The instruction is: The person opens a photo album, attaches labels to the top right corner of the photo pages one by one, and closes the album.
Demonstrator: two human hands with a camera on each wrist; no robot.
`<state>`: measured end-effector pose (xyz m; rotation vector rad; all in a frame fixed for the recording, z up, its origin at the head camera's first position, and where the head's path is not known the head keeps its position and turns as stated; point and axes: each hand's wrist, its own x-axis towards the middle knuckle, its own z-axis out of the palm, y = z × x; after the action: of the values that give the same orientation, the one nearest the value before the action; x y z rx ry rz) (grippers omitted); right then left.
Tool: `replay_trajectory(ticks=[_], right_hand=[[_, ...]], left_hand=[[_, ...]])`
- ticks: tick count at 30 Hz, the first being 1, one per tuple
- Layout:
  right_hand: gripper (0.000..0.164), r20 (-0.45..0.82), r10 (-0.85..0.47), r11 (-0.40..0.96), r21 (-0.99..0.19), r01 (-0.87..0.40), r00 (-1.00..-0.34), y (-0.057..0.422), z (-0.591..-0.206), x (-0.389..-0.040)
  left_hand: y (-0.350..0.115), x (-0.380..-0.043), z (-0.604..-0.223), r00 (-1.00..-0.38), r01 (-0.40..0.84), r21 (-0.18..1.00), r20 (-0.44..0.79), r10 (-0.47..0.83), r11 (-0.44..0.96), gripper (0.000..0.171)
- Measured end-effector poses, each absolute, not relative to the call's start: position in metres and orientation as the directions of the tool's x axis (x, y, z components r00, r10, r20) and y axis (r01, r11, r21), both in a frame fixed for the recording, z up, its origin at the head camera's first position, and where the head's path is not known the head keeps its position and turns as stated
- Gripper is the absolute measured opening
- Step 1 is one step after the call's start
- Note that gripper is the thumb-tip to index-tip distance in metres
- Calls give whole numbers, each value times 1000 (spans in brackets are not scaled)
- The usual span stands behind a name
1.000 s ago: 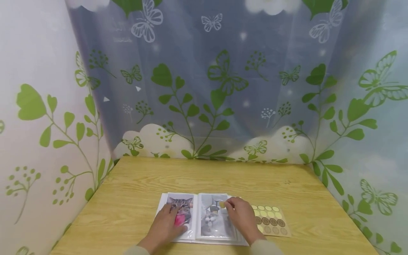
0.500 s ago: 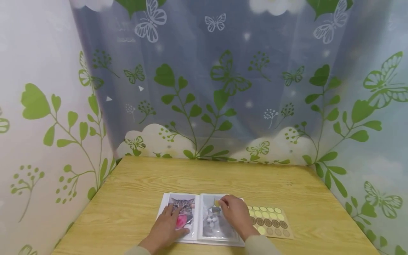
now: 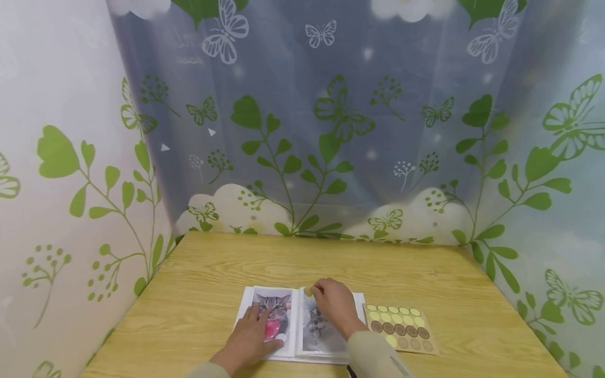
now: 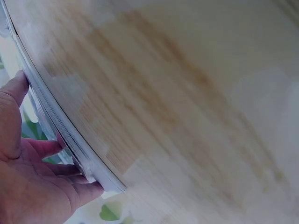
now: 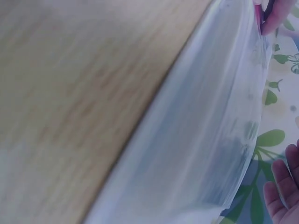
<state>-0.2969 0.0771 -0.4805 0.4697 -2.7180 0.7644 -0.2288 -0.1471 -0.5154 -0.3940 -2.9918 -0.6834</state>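
Note:
An open photo album [image 3: 296, 336] with white covers lies on the table. My left hand [image 3: 248, 333] rests with spread fingers on its left page, over a cat photo [image 3: 280, 300] with a pink patch. In the left wrist view, the fingers of my left hand [image 4: 42, 177] lie against the album's pages [image 4: 70, 135]. Over the top of the right page, my right hand [image 3: 336, 307] pinches a small round gold sticker [image 3: 308, 291] at its fingertips. Beneath it is a greyish photo [image 3: 321, 338], partly covered by the hand. The right wrist view shows my right hand [image 5: 285, 189] beyond the album's edge.
To the album's right lies a sheet of round stickers [image 3: 402, 318] in rows of yellow, brown and tan. The wooden table [image 3: 227, 262] extends behind the album to a patterned curtain [image 3: 264, 157], which also hangs at both sides.
My right hand has moved left and toward the top of the right page, carrying the gold sticker. The left hand stays on the left page. The head view has shifted slightly.

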Motion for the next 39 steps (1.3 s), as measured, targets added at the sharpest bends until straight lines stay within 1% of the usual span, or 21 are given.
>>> replay_trajectory(ticks=[7,13,19,24,29,39], right_hand=[[16,302,-263,808,-450,-380,-916,62,-480,-310],[17,278,-293,839,-385,-386,-915,51,-483,-320],[15,298,-296,863,-324,-387,-908,46,-487,-332],[14,285,-305,879,-283,-383,-909,44,-491,-339],[15,282,-317,882,-262,-391,-905,40,-496,-344],[16,290,-330,885,-236,-401,-898,33,-502,-347]], left_hand=[[-146,-229,-514,-965,263,411,102,243,873,85],[-146,-229,-515,-966,256,419,80,246,871,84],[-146,-230,-515,-967,254,407,90,238,877,84],[-146,-231,-515,-966,257,402,90,241,879,84],[-146,-231,-514,-967,253,405,81,242,878,85],[-146,-232,-516,-964,266,398,101,246,878,85]])
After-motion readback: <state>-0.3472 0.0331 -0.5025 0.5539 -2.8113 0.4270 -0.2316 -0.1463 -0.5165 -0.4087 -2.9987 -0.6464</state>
